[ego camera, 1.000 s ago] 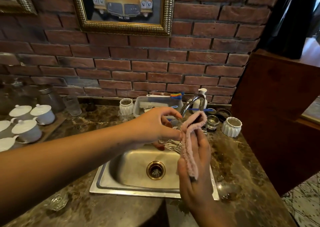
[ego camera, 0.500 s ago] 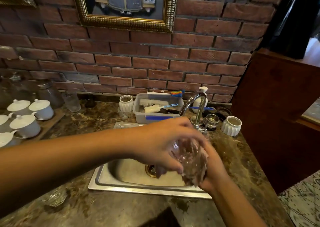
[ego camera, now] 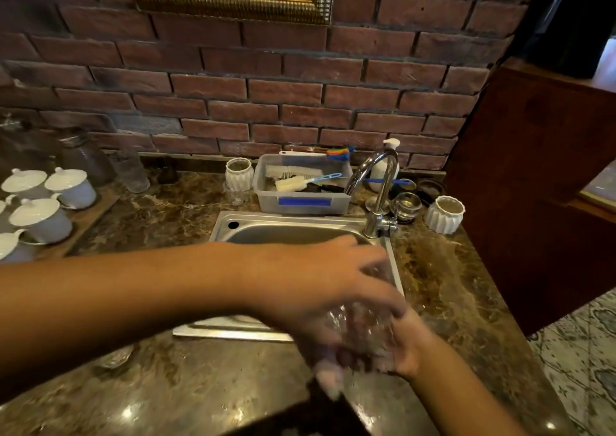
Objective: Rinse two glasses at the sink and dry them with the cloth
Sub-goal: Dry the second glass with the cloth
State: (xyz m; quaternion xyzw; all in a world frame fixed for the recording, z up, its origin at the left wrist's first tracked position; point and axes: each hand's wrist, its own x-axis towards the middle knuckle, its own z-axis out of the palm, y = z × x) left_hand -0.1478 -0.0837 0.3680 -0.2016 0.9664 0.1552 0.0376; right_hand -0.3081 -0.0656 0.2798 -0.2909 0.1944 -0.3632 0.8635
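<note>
My left hand (ego camera: 320, 289) reaches across from the left and grips a clear glass (ego camera: 363, 329) over the near right corner of the steel sink (ego camera: 286, 225). My right hand (ego camera: 403, 345) cups the glass from below with the pink cloth (ego camera: 328, 377), whose end hangs down under the hands. Both hands and the glass are motion-blurred. A second clear glass (ego camera: 115, 357) lies on the counter to the left of the sink's near edge. The chrome tap (ego camera: 376, 189) stands at the sink's far right; no water is visible.
A plastic tub (ego camera: 300, 199) with brushes sits behind the sink, white ribbed cups (ego camera: 445, 214) beside it. Several white lidded cups (ego camera: 40, 217) stand on a tray at the left. A soap pump (ego camera: 383, 165) and a small metal pot (ego camera: 406, 204) are behind the tap. A wooden partition (ego camera: 533, 185) rises on the right.
Both hands have drawn the glass and cloth back toward me, from mid-sink to its near right corner. The cloth went from draped over my right hand to wrapped under the glass.
</note>
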